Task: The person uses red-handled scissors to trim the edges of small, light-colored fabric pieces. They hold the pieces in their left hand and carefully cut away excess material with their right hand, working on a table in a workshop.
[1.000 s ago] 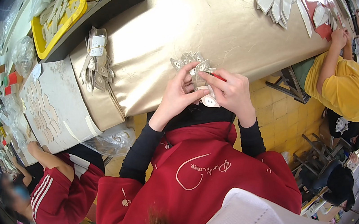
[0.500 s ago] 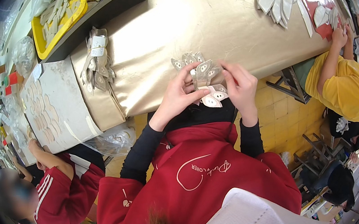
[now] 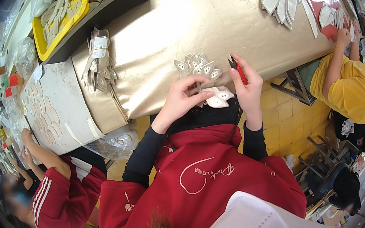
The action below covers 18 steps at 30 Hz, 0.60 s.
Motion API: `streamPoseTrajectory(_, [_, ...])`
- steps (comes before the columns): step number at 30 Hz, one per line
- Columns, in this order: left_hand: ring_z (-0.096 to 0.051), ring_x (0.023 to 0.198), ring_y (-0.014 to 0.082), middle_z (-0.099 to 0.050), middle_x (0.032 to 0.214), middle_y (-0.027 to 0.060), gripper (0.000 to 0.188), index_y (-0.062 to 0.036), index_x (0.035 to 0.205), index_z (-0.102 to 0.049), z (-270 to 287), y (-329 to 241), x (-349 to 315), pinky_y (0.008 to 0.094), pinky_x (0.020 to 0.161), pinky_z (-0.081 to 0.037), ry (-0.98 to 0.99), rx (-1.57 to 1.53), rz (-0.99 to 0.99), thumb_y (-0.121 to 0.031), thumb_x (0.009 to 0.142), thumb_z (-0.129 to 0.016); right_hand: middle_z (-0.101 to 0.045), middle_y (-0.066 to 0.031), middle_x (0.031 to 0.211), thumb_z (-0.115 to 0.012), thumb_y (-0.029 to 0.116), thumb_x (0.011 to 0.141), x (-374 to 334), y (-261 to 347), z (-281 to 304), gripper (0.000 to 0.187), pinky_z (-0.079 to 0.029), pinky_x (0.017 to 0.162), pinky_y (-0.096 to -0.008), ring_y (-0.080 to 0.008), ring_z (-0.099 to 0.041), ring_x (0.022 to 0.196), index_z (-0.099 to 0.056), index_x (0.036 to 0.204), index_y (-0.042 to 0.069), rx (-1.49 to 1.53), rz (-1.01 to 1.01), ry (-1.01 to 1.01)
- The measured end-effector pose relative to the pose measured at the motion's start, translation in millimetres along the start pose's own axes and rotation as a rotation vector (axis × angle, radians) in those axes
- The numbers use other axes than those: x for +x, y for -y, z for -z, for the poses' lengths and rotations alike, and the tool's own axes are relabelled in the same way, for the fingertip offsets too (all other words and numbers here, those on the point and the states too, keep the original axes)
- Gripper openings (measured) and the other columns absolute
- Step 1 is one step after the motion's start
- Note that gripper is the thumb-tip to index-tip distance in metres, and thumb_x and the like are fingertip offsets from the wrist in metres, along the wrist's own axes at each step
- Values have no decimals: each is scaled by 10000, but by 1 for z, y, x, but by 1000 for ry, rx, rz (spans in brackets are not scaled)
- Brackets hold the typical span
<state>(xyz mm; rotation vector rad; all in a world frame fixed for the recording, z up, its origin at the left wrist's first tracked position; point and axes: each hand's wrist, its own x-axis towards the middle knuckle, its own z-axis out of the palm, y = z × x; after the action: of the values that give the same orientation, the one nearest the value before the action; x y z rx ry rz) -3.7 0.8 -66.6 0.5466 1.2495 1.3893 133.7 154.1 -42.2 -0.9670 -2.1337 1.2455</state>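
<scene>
Right of the pale pieces [image 3: 195, 61], red snips [image 3: 242, 75] point lengthwise forward, gripped in the right hand [image 3: 250, 89] between thumb and fingers.

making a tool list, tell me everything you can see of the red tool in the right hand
The red tool looks like snips: slim red handle, dark, pointed, metal-looking tips. It sits in the grip of the right hand, partly covered, tips pointing away from the body and slightly left. It shows right of the pale eye-shaped pieces, its tips apart from them. Whether its blades are open, I cannot tell.
</scene>
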Motion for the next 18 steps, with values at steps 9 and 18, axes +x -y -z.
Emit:
streamPoseTrajectory(9, [-603,746,60,-600,845,7,177,9,1050,-662,0,-7,-2,214,589,-506,-36,136,-6,-41,886,-704,-645,-132,858,-652,10,860,1,5,1,312,-483,638,-292,-213,-606,691,-672,1171,27,-18,140,62])
streamPoseTrajectory(18, [-583,727,47,-531,776,-32,545,-41,1320,-430,-5,-10,0,204,544,-462,-71,-59,30,3,861,-721,-602,-48,744,-699,70,793,-2,9,0,342,-457,521,-323,-206,-585,560,-727,1129,123,-203,290,293])
